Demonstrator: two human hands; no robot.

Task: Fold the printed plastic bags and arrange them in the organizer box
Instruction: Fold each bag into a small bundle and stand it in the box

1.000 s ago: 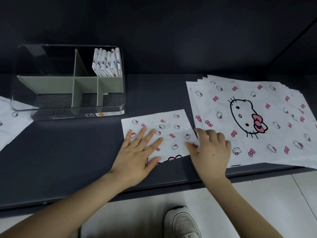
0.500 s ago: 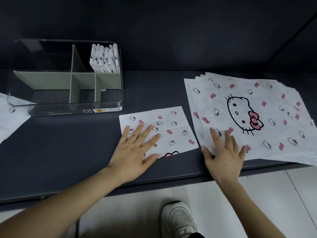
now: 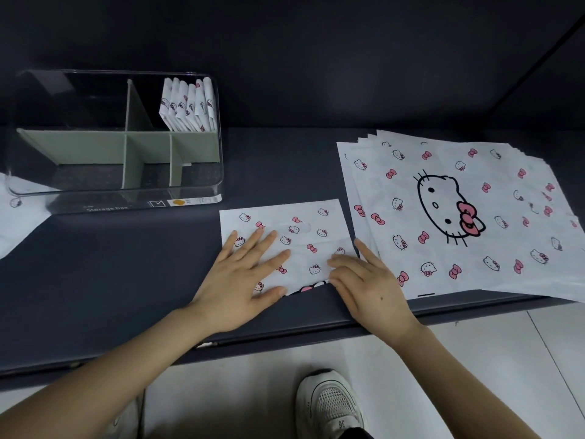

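A half-folded white bag (image 3: 304,229) printed with cat faces and pink bows lies flat on the dark table, in front of me. My left hand (image 3: 243,280) presses flat on its left part, fingers spread. My right hand (image 3: 367,283) rests with straight fingers on the bag's right lower corner. A stack of unfolded printed bags (image 3: 459,213) lies to the right. At the back left stands the clear organizer box (image 3: 196,204) with grey-green dividers. Several folded bags (image 3: 188,104) stand upright in its back right compartment.
Another white printed sheet (image 3: 19,217) lies at the left edge, partly under the box. The table's front edge (image 3: 285,340) runs just below my wrists. Below it are a tiled floor and a white shoe (image 3: 329,403).
My right hand has come off the stack on the right and moved left onto the folded bag's right corner. My left hand has stayed pressed on the bag.
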